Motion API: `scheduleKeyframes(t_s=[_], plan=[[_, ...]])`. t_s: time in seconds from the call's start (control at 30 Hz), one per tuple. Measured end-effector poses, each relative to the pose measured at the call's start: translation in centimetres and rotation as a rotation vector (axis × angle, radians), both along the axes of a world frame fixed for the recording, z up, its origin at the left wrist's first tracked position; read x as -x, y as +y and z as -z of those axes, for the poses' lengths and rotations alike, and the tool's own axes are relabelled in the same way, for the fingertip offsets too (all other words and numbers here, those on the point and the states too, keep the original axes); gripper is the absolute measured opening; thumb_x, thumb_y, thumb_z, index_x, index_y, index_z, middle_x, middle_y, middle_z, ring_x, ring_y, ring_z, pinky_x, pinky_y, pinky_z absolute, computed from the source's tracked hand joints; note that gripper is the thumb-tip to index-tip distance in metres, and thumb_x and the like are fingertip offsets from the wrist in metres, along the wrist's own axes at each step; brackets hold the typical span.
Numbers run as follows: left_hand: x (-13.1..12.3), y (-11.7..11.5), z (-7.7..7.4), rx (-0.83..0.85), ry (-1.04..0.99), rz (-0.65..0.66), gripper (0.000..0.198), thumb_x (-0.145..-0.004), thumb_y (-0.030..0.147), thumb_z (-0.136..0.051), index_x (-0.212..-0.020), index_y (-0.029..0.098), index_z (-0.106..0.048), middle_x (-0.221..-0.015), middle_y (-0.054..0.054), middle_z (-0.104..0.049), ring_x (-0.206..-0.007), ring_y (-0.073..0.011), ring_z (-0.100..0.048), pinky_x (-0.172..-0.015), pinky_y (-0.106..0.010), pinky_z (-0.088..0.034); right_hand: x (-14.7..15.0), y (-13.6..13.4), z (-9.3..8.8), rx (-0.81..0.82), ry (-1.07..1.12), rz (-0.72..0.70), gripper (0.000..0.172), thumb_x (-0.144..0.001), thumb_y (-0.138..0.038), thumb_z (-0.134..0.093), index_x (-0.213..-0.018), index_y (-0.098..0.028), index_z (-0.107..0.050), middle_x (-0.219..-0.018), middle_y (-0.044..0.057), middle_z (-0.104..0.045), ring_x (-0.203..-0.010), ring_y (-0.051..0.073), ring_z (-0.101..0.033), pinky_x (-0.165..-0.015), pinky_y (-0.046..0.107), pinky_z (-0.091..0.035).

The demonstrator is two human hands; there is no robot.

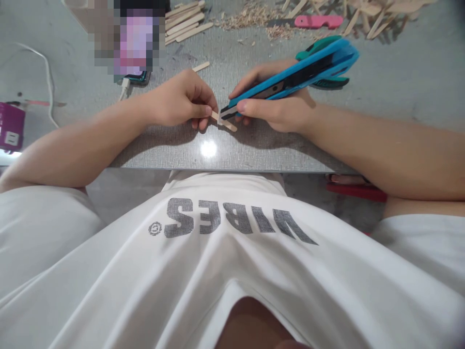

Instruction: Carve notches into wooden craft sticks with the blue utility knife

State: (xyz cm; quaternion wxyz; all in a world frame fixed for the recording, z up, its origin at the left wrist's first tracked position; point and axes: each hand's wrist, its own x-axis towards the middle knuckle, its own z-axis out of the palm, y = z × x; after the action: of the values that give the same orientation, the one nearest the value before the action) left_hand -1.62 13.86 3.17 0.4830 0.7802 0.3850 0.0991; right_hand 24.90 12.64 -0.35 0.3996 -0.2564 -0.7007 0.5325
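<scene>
Left grip: left hand (181, 99) curled, thumb and forefinger pressed together on the left end of a short, flat, pale wooden stick (228, 124). The wooden stick lies low over the grey speckled worktop (399, 92), slanting down to the right. Cannot tell whether its free end touches the surface.

Right grip, just right of the wooden stick: right hand (279, 110) closed around a long blue plastic utility knife (290, 78), thumb laid along the body near the nose. The blade tip sits on the wooden stick, just past the left fingertips. A teal plastic piece (319, 46) shows behind the knife's tail. Cannot tell whether it is part of the knife or separate.

Surroundings, left to right:
- Far left of the left grip: a purple box (10, 127) and a white cable (48, 72).
- Beyond the left grip: a stack of flat sticks (183, 22) and one loose stick (201, 66).
- Beyond the right grip: pale wood shavings (247, 19), a pink-handled cutter (317, 21) and a scattered heap of sticks (378, 14).

Judgement: the step in hand looks like paring the wooden stick near its held end, with the blade set on it. The next move calls for a firm pinch so the thin wood cannot twist. It also calls for light pressure against splitting, and an edge directed away from the left fingertips, which sit very near.
</scene>
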Motion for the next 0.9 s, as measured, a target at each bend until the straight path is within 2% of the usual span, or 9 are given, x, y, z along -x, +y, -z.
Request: scheduleKeyframes(t_s=[0.07, 0.27, 0.43, 0.67, 0.9], plan=[[0.04, -0.03, -0.15, 0.003, 0.009, 0.011, 0.01, -0.1, 0.028, -0.076, -0.095, 0.021, -0.082, -0.07, 0.002, -0.076, -0.064, -0.0112, -0.06, -0.068, -0.028, -0.05, 0.04, 0.21, 0.15, -0.01, 0.023, 0.011, 0.059, -0.082, -0.065, -0.098, -0.104, -0.013, -0.079, -0.076, 0.002, -0.076, -0.06, 0.01, -0.069, -0.055, 0.021, -0.057], [-0.15, -0.28, -0.39, 0.004, -0.003, 0.002, 0.014, -0.094, 0.031, -0.079, -0.082, 0.025, -0.078, -0.068, -0.001, -0.075, -0.062, -0.0136, -0.059, -0.065, -0.032, -0.048, 0.03, 0.4, 0.08, -0.046, 0.021, -0.019, 0.052, -0.089, -0.055, -0.097, -0.109, -0.01, -0.08, -0.078, 0.002, -0.077, -0.061, 0.007, -0.068, -0.058, 0.018, -0.057], [-0.01, -0.06, -0.06, -0.017, 0.005, 0.017, 0.019, -0.096, 0.038, -0.079, -0.082, 0.025, -0.078, -0.068, -0.001, -0.075, -0.066, -0.0142, -0.06, -0.067, -0.032, -0.049, 0.02, 0.48, 0.13, -0.067, 0.017, -0.018, 0.052, -0.089, -0.057, -0.096, -0.109, -0.012, -0.08, -0.08, 0.002, -0.078, -0.06, 0.007, -0.066, -0.058, 0.019, -0.057], [0.08, 0.06, -0.21, 0.003, 0.008, 0.047, 0.019, -0.097, 0.037, -0.078, -0.082, 0.027, -0.077, -0.069, 0.001, -0.077, -0.064, -0.0124, -0.058, -0.065, -0.03, -0.049, -0.06, 0.62, 0.41, -0.041, -0.008, -0.002, 0.056, -0.087, -0.06, -0.096, -0.109, -0.011, -0.081, -0.082, 0.004, -0.078, -0.061, 0.008, -0.066, -0.059, 0.022, -0.057], [0.0, -0.09, -0.15, -0.004, 0.007, -0.001, 0.012, -0.094, 0.037, -0.08, -0.089, 0.026, -0.082, -0.068, 0.001, -0.076, -0.063, -0.0136, -0.061, -0.065, -0.033, -0.049, -0.2, -0.01, -0.18, -0.016, -0.056, -0.037, 0.041, -0.088, -0.054, -0.097, -0.101, -0.018, -0.083, -0.078, 0.002, -0.078, -0.06, 0.011, -0.069, -0.057, 0.024, -0.059]])
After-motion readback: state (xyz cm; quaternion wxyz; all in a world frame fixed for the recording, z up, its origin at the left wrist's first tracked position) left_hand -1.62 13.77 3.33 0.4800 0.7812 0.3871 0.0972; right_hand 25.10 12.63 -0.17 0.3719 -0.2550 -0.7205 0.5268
